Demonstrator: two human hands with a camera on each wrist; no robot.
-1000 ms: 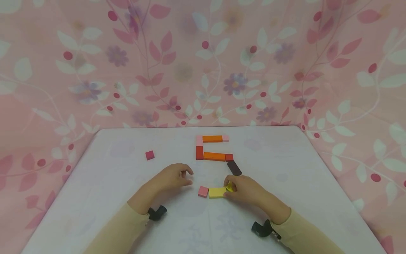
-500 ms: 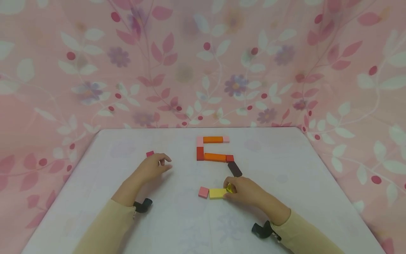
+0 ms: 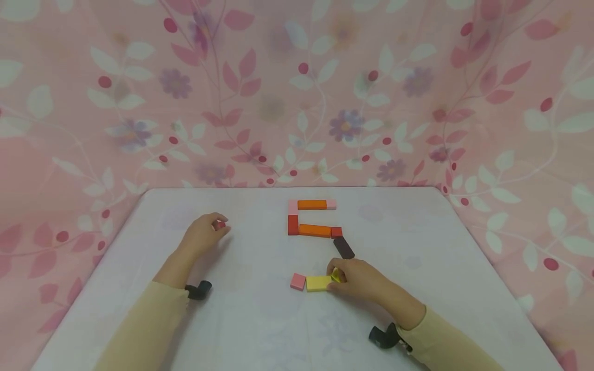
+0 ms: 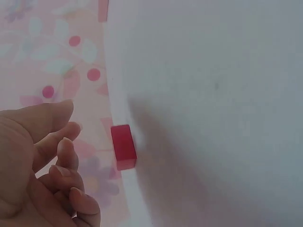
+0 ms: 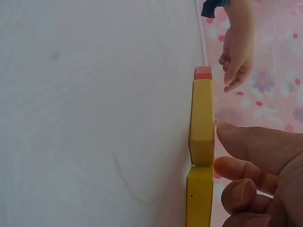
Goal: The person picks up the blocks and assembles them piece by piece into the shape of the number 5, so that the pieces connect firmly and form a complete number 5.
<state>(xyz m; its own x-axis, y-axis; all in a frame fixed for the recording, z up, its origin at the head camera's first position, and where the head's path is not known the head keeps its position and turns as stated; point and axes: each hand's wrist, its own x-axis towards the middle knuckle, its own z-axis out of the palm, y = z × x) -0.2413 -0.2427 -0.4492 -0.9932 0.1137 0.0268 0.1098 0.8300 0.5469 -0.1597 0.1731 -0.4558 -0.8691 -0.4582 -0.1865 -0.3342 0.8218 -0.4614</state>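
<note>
In the head view my left hand is over a small crimson block on the left of the table. The left wrist view shows its thumb and loosely bent fingers apart from the crimson block. My right hand is at a row of blocks near the middle. A pink block and a light yellow block lie end to end there, followed by a brighter yellow block partly hidden by the fingers. In the right wrist view, right thumb and index fingertips rest at the yellow blocks' upper edge, without wrapping round them.
Behind, pale pink, orange and red blocks form a bent line. A dark brown block slants from its end towards the right hand. Patterned pink cloth surrounds the white table.
My left hand has moved left from beside the pink block to the crimson block. The right hand stays at the yellow blocks, and the arranged blocks have not visibly moved.
</note>
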